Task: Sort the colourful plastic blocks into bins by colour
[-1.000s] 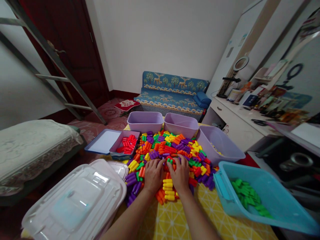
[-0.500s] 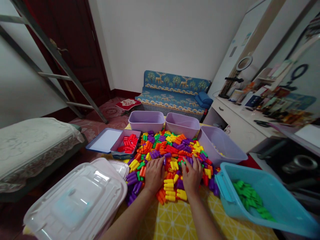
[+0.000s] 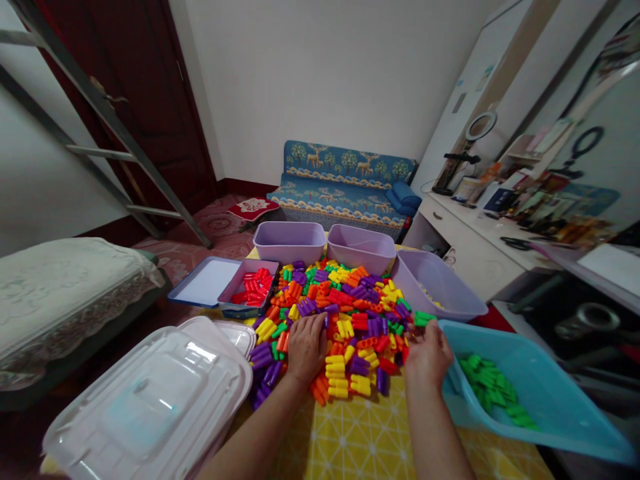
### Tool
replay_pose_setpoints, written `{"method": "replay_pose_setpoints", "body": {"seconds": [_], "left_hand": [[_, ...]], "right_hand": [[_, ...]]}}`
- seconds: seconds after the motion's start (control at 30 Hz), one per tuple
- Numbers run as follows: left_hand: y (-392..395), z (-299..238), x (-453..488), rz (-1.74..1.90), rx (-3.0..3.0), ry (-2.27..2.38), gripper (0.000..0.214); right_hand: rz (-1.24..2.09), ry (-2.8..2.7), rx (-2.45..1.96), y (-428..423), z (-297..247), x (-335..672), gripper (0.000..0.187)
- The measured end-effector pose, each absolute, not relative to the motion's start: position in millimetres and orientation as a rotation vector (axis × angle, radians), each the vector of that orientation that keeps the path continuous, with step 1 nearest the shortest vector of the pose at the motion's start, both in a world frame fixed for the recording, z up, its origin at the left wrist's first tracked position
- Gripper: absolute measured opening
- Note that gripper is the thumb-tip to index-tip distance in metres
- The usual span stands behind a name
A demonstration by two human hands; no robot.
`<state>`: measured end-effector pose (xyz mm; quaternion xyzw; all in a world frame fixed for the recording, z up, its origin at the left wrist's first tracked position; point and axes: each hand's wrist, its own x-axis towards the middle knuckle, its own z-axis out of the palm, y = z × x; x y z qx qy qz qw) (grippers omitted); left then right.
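A heap of plastic bullet-shaped building blocks (image 3: 345, 327) in red, orange, yellow, green and purple covers the middle of the table. My left hand (image 3: 306, 343) lies palm down on the near left of this heap, its fingers loosely bent over the blocks, with no block clearly held. Pinched at the fingertips of my right hand (image 3: 429, 353) is a green plastic building block (image 3: 424, 319). That hand is at the heap's right edge, beside the near wall of a blue bin (image 3: 565, 437). Green blocks (image 3: 493, 390) lie inside the bin.
Three purple bins (image 3: 289, 250) line the back and right of the heap; the right one has some yellow pieces. At left, an open tin (image 3: 243, 311) contains red blocks. Clear plastic lids (image 3: 150, 407) are stacked at front left. A blue sofa (image 3: 345, 187) stands behind.
My right hand has left the heap and moved right to the blue bin, with a green building block now in its fingers. The left hand has stayed almost still.
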<state>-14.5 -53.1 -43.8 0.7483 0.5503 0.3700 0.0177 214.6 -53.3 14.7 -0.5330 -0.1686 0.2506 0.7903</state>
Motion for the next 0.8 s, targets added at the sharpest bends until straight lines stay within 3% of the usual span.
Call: {"method": "replay_pose_setpoints", "body": {"seconds": [0.13, 0.47, 0.57, 0.7, 0.8], "left_hand": [[-53.0, -43.0, -14.9, 1.131, 2.334, 1.706, 0.041], [-53.6, -42.3, -14.2, 1.122, 2.336, 1.715, 0.041], [-53.9, -41.9, -14.0, 1.127, 2.331, 1.726, 0.040], [-54.1, -41.0, -13.9, 1.118, 2.331, 1.725, 0.040], [-53.9, -41.0, -14.1, 1.119, 2.332, 1.723, 0.040]], "right_hand": [[0.773, -0.064, -0.864, -45.0, 24.5, 230.4, 0.014], [0.716, 0.063, -0.682, -59.8, 37.6, 249.2, 0.043], [0.719, -0.015, -0.719, -63.0, 35.5, 250.0, 0.041], [0.748, -0.142, -0.903, -62.5, 22.8, 235.7, 0.020], [0.698, -0.429, -1.201, -62.6, 3.4, 220.3, 0.031]]}}
